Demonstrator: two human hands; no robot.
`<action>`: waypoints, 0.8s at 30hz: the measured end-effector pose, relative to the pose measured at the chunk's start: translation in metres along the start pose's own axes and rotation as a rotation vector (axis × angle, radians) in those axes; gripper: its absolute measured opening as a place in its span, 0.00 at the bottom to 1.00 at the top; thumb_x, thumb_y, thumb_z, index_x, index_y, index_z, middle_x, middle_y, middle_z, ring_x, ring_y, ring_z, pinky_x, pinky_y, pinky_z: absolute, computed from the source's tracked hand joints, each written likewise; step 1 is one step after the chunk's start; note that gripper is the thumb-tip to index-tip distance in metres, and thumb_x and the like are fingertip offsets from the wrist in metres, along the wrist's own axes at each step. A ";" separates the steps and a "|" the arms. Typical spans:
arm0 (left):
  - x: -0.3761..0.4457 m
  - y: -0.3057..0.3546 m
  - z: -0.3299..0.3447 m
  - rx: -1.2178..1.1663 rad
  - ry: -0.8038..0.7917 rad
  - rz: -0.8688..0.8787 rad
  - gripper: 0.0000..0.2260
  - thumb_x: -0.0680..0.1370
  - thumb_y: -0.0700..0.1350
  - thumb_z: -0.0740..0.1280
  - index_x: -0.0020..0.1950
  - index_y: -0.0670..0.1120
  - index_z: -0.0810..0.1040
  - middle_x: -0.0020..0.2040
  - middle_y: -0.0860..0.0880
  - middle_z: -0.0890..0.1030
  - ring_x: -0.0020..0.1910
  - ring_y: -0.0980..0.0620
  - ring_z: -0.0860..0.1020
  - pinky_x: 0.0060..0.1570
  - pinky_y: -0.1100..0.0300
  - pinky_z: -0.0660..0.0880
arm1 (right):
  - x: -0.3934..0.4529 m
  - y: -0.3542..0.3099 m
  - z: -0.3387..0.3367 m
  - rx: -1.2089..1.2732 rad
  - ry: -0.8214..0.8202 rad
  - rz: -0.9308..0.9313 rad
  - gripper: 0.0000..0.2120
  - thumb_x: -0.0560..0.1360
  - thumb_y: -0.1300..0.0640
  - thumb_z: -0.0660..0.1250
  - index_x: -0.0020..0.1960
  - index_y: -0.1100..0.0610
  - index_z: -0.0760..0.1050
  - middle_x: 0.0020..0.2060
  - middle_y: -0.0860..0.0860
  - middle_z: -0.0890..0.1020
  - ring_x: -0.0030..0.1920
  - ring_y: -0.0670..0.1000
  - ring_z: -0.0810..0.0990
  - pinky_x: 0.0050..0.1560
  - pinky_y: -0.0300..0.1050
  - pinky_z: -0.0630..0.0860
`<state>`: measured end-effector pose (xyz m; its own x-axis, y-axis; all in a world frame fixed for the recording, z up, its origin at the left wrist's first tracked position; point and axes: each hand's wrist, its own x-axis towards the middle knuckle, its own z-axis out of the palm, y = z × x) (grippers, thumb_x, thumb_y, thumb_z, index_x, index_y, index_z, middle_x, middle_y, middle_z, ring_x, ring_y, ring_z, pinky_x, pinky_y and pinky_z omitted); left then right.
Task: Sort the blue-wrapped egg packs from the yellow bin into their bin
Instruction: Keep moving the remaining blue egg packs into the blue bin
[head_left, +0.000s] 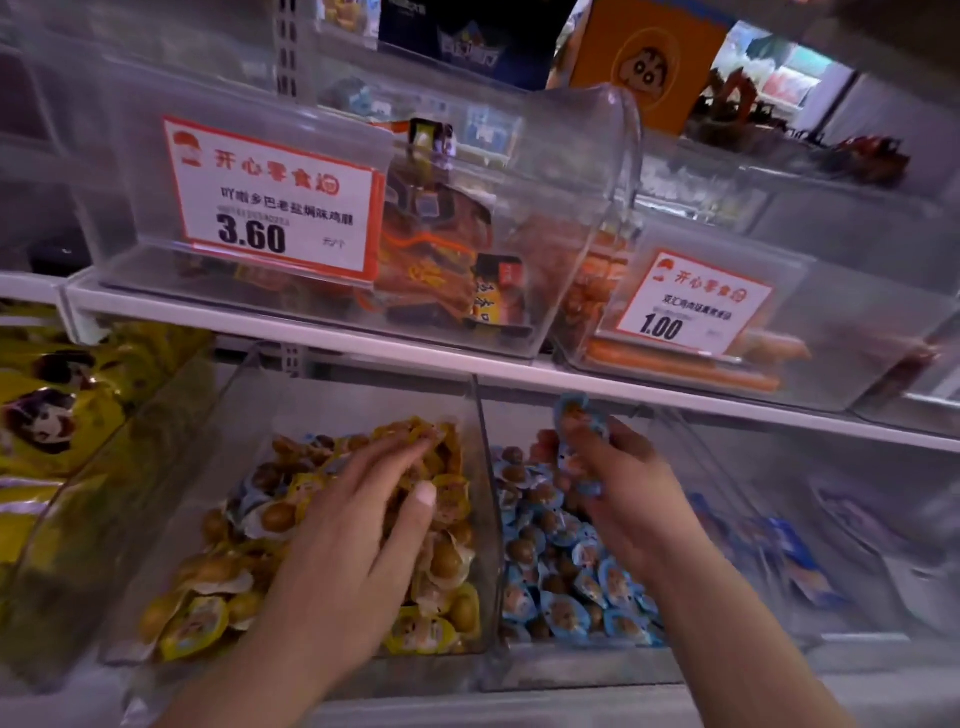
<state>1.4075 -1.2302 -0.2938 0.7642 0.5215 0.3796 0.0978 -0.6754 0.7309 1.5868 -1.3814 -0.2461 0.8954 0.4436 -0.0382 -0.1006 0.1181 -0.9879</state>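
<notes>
A: Evidently we are midway. Our right hand (618, 483) grips a bunch of blue-wrapped egg packs (574, 415), raised above the blue bin (587, 660), which already holds many such packs.

B: And what is left?

A: We still see at least one bluish pack (249, 496) among the yellow ones in the yellow bin (488, 467); any buried deeper we cannot tell. Our left hand (358, 525) lies spread, fingers nearly straight, resting on the yellow packs (192, 626) and holding nothing.
</notes>
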 end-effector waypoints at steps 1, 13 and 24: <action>0.002 -0.005 -0.001 0.063 -0.015 -0.018 0.25 0.80 0.67 0.47 0.72 0.61 0.70 0.71 0.65 0.67 0.71 0.62 0.66 0.71 0.57 0.64 | 0.013 0.002 -0.015 -0.120 0.041 0.001 0.12 0.78 0.52 0.69 0.55 0.61 0.80 0.46 0.57 0.85 0.41 0.52 0.85 0.35 0.43 0.79; -0.007 -0.023 -0.026 0.057 0.126 0.072 0.11 0.81 0.46 0.64 0.58 0.57 0.82 0.56 0.66 0.79 0.57 0.67 0.77 0.55 0.68 0.73 | 0.036 0.023 -0.033 -0.477 0.271 -0.289 0.10 0.81 0.56 0.62 0.47 0.49 0.81 0.45 0.45 0.85 0.49 0.43 0.82 0.46 0.35 0.75; -0.034 -0.063 -0.109 0.082 0.391 -0.003 0.19 0.76 0.36 0.58 0.59 0.51 0.80 0.58 0.58 0.76 0.60 0.65 0.74 0.59 0.73 0.68 | -0.022 0.060 0.165 -1.127 -0.678 -0.465 0.20 0.77 0.49 0.66 0.69 0.47 0.74 0.62 0.47 0.80 0.62 0.49 0.78 0.62 0.48 0.76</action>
<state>1.3062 -1.1483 -0.2914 0.4647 0.6722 0.5764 0.1621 -0.7045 0.6909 1.4899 -1.2372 -0.2797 0.3349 0.9387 0.0820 0.8340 -0.2548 -0.4894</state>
